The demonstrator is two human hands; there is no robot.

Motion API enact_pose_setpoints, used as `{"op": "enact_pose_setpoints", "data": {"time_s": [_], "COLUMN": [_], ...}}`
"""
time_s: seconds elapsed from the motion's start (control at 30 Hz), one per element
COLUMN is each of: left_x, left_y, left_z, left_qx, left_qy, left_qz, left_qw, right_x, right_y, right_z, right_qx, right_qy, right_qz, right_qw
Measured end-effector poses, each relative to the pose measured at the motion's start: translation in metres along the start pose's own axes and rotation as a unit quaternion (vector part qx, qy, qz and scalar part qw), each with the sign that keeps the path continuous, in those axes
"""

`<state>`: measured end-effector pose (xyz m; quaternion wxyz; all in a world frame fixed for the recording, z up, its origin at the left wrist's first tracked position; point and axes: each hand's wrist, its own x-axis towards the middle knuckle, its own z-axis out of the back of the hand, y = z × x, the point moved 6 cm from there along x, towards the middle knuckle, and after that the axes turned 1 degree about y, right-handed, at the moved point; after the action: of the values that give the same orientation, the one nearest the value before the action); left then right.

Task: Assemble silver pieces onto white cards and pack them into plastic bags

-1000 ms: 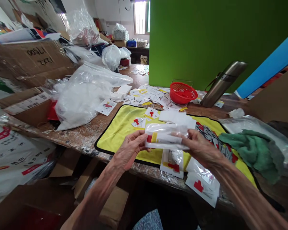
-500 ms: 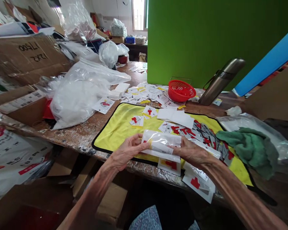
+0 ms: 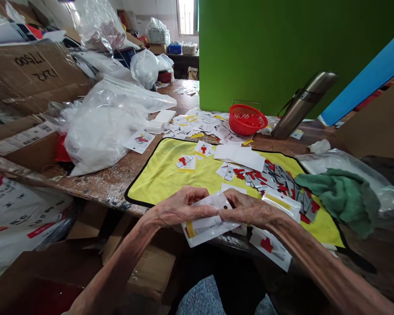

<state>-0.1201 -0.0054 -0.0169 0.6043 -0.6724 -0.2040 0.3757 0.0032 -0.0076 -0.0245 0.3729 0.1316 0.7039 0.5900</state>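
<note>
Both my hands meet at the near edge of the yellow mat [image 3: 164, 175]. My left hand [image 3: 177, 209] and my right hand [image 3: 249, 209] pinch the top edge of one clear plastic packet [image 3: 205, 223] with a white card and a yellow strip inside; it hangs over the table's front edge. More filled packets [image 3: 271, 247] with red marks lie under my right wrist. A heap of grey and red small parts [image 3: 282, 181] sits on the mat to the right.
A green cloth [image 3: 339, 197] lies at the right. Behind the mat are a red basket [image 3: 248, 119], a steel flask [image 3: 302, 109], scattered cards [image 3: 203, 124] and a green board [image 3: 276, 52]. Big clear bags [image 3: 108, 122] and cardboard boxes [image 3: 29, 74] crowd the left.
My hands have come down and toward me with the packet. They were apart at its ends; now they are close together at its top edge.
</note>
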Motion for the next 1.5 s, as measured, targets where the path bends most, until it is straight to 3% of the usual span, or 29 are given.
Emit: {"op": "enact_pose_setpoints", "data": {"time_s": [0.07,0.23,0.4,0.73,0.8,0.9,0.97,1.07,1.17,1.23,1.33,1.4,1.5], "left_x": [-0.002,-0.003,0.001,0.007,0.016,0.042,0.068,0.121,0.166,0.186,0.198,0.196,0.181], "left_y": [0.003,0.012,0.012,0.020,0.015,-0.011,-0.035,-0.051,-0.050,-0.043,-0.034,-0.036,-0.049], "left_z": [0.005,0.010,0.003,-0.012,-0.013,0.001,0.011,0.011,0.003,0.001,0.006,0.010,0.010], "left_qx": [-0.022,-0.141,-0.172,-0.283,-0.235,-0.054,0.092,0.278,0.412,0.461,0.478,0.481,0.489], "left_qy": [-0.043,-0.135,-0.134,-0.203,-0.182,-0.196,-0.243,-0.260,-0.272,-0.276,-0.272,-0.264,-0.256], "left_qz": [0.001,0.003,-0.013,-0.035,-0.027,-0.072,-0.123,-0.094,-0.091,-0.089,-0.082,-0.087,-0.113], "left_qw": [0.999,0.981,0.976,0.937,0.954,0.977,0.958,0.920,0.865,0.839,0.831,0.832,0.826], "right_x": [0.003,-0.005,-0.011,-0.022,-0.029,-0.039,-0.045,-0.054,-0.062,-0.067,-0.076,-0.076,-0.071], "right_y": [0.001,0.005,0.006,0.005,0.001,0.001,0.006,0.018,0.019,0.014,0.007,0.005,0.014], "right_z": [0.000,0.013,0.010,0.013,0.024,0.044,0.058,0.077,0.097,0.111,0.130,0.141,0.156], "right_qx": [0.018,0.036,-0.045,-0.065,-0.084,-0.181,-0.279,-0.384,-0.405,-0.408,-0.406,-0.400,-0.380], "right_qy": [-0.012,-0.136,-0.141,-0.190,-0.209,-0.238,-0.279,-0.359,-0.383,-0.381,-0.390,-0.410,-0.484], "right_qz": [0.010,0.062,0.063,0.069,0.064,0.046,0.045,0.067,0.069,0.061,0.045,0.037,0.072], "right_qw": [1.000,0.988,0.987,0.977,0.972,0.953,0.918,0.848,0.827,0.828,0.825,0.819,0.784]}}
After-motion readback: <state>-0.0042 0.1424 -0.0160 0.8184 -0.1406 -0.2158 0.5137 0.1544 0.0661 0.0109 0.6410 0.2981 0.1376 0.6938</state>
